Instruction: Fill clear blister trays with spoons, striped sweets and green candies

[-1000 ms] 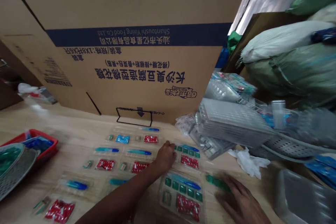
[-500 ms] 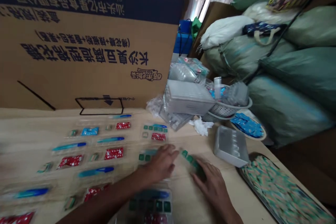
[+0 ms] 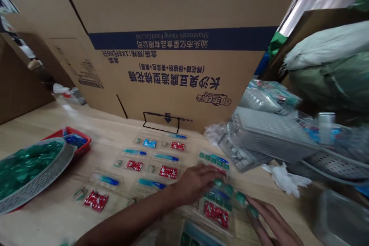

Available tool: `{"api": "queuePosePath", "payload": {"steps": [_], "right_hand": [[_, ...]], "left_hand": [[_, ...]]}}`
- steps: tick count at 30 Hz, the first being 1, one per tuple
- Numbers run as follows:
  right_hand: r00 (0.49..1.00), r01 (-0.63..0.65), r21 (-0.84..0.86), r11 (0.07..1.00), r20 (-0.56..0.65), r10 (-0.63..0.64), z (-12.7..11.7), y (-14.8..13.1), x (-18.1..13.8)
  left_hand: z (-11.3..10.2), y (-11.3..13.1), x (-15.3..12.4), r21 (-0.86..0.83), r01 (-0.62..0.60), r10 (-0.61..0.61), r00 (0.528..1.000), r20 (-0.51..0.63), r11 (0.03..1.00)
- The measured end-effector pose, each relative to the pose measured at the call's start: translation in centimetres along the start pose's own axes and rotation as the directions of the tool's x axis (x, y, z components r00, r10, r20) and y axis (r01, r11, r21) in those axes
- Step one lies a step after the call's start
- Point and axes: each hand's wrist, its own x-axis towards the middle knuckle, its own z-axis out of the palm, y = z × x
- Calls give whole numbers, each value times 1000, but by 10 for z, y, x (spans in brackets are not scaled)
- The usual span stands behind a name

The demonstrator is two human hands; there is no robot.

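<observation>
My left hand (image 3: 196,182) reaches across the wooden table (image 3: 57,223), fingers drawn together at a small green piece (image 3: 218,182) over a clear blister tray (image 3: 215,215). That tray holds green pieces, a blue pen and a red packet (image 3: 216,214). My right hand (image 3: 271,225) lies low at the bottom right with its fingers stretched flat. Its fingertips touch a loose row of green pieces (image 3: 245,203) beside the tray. Several more filled clear trays (image 3: 161,165) lie in rows to the left.
A large printed cardboard box (image 3: 178,65) stands behind the trays. A grey basket of green pieces (image 3: 29,169) and a red tray (image 3: 79,138) sit at the left. Stacked empty clear trays (image 3: 268,134), white paper (image 3: 285,180), a perforated basket (image 3: 331,161) and green sacks (image 3: 331,73) crowd the right.
The view swung right, then back to the left. My left hand stays on the near trays. My right hand has slid its green pieces toward the tray.
</observation>
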Motion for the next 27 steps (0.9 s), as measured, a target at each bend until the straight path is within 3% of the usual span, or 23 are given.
{"api": "queuePosePath", "payload": {"steps": [2, 3, 5, 8, 11, 14, 18, 23, 27], "right_hand": [[1000, -9, 141, 990, -18, 11, 31, -16, 47], [1000, -16, 202, 979, -6, 18, 51, -21, 72], [992, -124, 297, 947, 62, 111, 94, -24, 119], [936, -351, 270, 896, 128, 328, 155, -18, 175], [902, -430, 171, 887, 113, 416, 196, -8, 204], [890, -452, 41, 891, 94, 447, 214, -1, 209], [895, -417, -106, 903, 128, 428, 213, -1, 203], [922, -269, -175, 947, 238, 306, 209, -10, 201], [914, -200, -177, 964, 321, 249, 197, -12, 202]], "left_hand": [[-29, -31, -14, -115, 215, -226, 970, -94, 970], [-43, -48, -19, -157, 347, -367, 922, -124, 925], [-67, -85, -24, -191, 605, -632, 762, -141, 773], [-88, -138, -22, -139, 738, -751, 639, -167, 660], [-89, -178, -19, -62, 786, -782, 599, -170, 616], [-80, -198, -16, 17, 793, -781, 603, -160, 609], [-71, -205, -13, 104, 761, -750, 648, -132, 640], [-68, -194, -9, 182, 698, -687, 715, -129, 693], [-77, -172, -19, 199, 658, -645, 752, -133, 726]]}}
